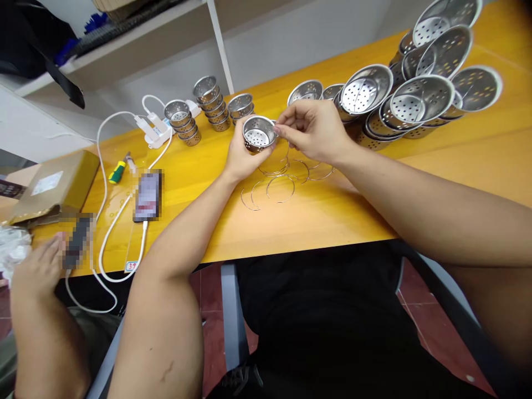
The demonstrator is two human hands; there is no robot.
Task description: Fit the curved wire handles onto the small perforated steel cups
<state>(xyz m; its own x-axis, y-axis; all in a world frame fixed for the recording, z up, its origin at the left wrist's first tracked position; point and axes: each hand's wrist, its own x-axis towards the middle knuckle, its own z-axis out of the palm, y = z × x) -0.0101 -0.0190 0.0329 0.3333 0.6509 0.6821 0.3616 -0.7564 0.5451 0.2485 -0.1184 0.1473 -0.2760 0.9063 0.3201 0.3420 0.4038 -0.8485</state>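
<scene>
My left hand (241, 155) is wrapped round a small perforated metal cup (258, 136), its open mouth tilted toward me. At the cup's right rim, the thumb and fingers of my right hand (310, 127) are pinched together. Whatever lies between those fingertips is too small to make out. Below the hands, several thin wire rings (281, 188) with gaps in them lie on the table. Behind my right hand stands another perforated cup (305, 91), partly covered by it.
Stacked small cups (216, 108) stand at the back left, larger perforated cups (407, 105) at the right. A power strip (155, 133), white cables, a phone (148, 197), a green-yellow screwdriver (117, 172) and a cardboard box (62, 185) lie left. Another person's hand (39, 266) holds a device.
</scene>
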